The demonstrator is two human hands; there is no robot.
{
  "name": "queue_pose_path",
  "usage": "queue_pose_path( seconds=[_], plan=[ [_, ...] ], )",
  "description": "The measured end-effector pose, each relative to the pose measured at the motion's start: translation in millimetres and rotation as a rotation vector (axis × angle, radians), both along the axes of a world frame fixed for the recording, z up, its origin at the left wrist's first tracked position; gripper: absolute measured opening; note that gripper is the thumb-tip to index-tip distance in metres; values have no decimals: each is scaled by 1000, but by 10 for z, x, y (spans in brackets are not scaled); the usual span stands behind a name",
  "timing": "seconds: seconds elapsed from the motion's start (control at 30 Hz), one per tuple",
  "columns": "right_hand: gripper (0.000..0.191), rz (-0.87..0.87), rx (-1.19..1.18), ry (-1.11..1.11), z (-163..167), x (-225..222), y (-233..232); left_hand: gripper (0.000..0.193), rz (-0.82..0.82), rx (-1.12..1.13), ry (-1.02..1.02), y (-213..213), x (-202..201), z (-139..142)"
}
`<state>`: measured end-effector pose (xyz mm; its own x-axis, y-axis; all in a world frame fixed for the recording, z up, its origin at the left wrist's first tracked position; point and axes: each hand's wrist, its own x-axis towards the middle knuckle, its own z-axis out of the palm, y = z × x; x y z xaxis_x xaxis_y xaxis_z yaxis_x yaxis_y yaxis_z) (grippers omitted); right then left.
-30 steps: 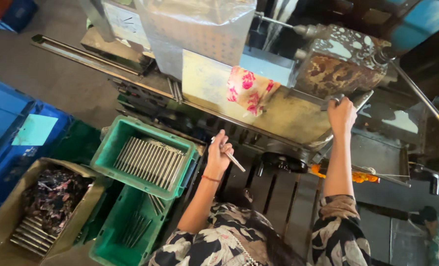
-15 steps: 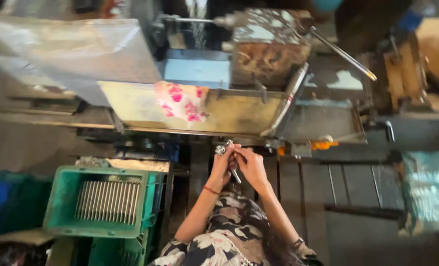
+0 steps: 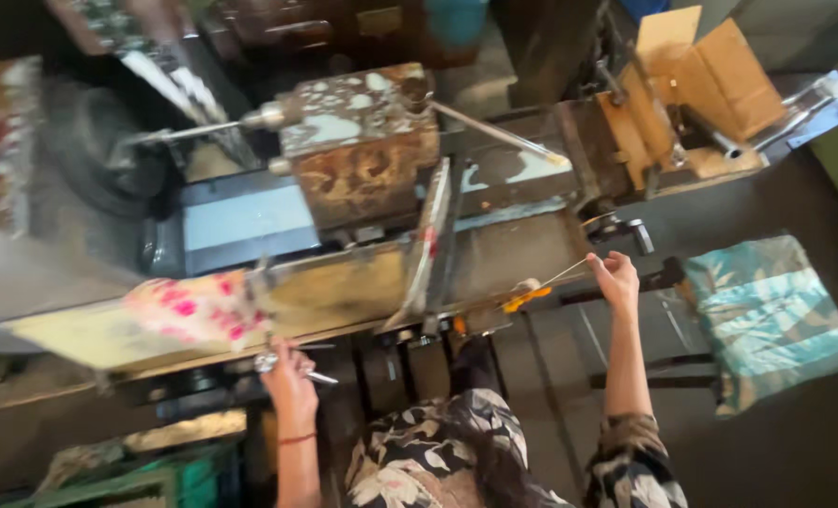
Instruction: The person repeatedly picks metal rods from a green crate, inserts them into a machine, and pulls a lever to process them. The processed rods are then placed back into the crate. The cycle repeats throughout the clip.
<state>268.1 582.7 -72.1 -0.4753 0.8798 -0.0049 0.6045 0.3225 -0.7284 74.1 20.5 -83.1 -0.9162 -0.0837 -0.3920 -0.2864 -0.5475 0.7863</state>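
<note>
At a rusty metal machine [image 3: 358, 150], the left hand [image 3: 287, 372] closes its fingers on a short silvery metal rod [image 3: 317, 377], while the right hand [image 3: 615, 279] apparently pinches a thin wire lever [image 3: 565, 274].

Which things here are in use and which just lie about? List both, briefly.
In use:
left hand holding a small metal part
right hand on a thin rod
machine block

Lying about:
pink floral cloth
teal patterned bundle
cardboard box
green crate
</note>
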Motion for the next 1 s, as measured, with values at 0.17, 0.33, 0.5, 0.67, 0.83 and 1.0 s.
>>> queue_pose_path(
  seconds=[0.17, 0.33, 0.5, 0.67, 0.83, 1.0],
  plan=[
    [110, -53, 42, -391, -36, -287, 1134, 30, 180, 15, 23, 683, -222, 92],
    [126, 0, -124, -571, -245, -505, 1691, 31, 239, 53, 13, 1015, -213, 164],
    [123, -48, -304, -512, -425, -565, 1935, 32, 277, -112, 16, 1217, -146, 201],
    [101, 40, -317, -476, -473, -522, 2027, 30, 308, -168, 25, 1388, -235, 316],
    [103, 18, -258, -541, -542, -498, 2050, 33, 337, -145, 48, 1497, -247, 403],
    [99, -22, -249, -575, -598, -493, 2005, 31, 395, -129, 64, 1400, -228, 422]
  ],
)
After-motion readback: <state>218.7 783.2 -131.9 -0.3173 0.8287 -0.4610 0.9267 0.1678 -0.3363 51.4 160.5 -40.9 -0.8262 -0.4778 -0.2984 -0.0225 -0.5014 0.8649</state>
